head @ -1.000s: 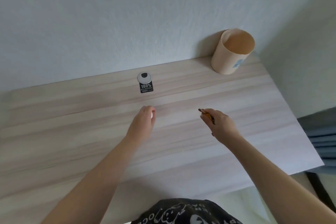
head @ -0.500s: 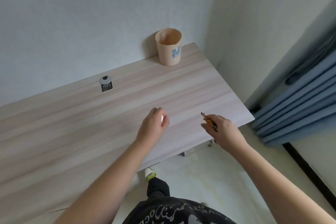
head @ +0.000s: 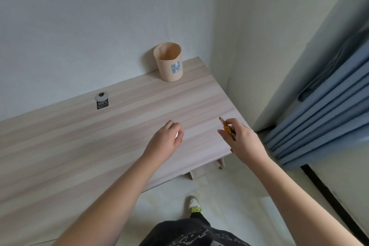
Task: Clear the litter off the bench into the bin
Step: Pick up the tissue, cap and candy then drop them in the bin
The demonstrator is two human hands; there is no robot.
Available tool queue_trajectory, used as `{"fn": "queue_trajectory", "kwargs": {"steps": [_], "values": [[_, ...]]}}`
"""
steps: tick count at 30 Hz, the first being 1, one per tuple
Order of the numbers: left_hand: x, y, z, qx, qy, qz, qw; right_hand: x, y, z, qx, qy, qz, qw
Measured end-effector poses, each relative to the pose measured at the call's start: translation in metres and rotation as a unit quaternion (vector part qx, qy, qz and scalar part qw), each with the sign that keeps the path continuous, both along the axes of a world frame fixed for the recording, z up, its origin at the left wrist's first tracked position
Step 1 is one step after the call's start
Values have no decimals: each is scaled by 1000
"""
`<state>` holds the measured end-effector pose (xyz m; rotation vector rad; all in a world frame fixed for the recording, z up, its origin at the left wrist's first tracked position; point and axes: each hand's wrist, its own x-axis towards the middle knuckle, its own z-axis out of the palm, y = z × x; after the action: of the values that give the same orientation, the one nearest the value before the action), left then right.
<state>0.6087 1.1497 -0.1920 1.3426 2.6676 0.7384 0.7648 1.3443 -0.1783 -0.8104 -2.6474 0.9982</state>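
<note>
A pale wooden bench (head: 83,146) runs along the wall. At its far right corner, against the wall, stands the bin (head: 166,71), a beige cup-shaped one with a blue sticker. My left hand (head: 165,142) hovers over the bench's right part with its fingers curled; a sliver of a white scrap (head: 177,136) shows between them. My right hand (head: 242,140) is at the bench's right front corner and pinches an orange-brown wrapper (head: 226,127) that sticks up from the fingers. Both hands are well in front of the bin.
A round silver cable grommet (head: 102,96) with a black "100%" sticker (head: 102,104) is set into the bench near the wall. Blue curtains (head: 323,114) hang at the right. Below the bench edge are a pale tiled floor and my shoe (head: 194,204).
The view has swung to the right and pulled back. Both hands now sit nearer the bench's right end, still closed on the same items.
</note>
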Motion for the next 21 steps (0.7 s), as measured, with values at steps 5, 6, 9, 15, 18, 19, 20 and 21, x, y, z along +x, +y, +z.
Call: {"fn": "queue_trajectory", "kwargs": {"steps": [5,6,9,15,18,19,20,21], "values": [[-36,24,0,16,-5,32,999,-40,23,-1,21,-20,30,999],[-41,28,0,18,-3,33,999,-47,27,-1,36,-25,43,998],[-56,41,1,20,8,33,999,-66,42,-4,98,-17,89,991],[-81,67,2,-6,30,68,997,-103,84,-8,218,5,92,972],[-96,90,4,-21,50,92,994,-131,115,-9,251,22,122,960],[-101,99,6,-23,57,105,993,-142,126,-9,264,28,134,955],[-106,109,8,-25,62,119,991,-153,137,-8,273,34,146,950],[-110,118,11,-29,65,132,989,-164,147,-7,280,41,157,946]]}}
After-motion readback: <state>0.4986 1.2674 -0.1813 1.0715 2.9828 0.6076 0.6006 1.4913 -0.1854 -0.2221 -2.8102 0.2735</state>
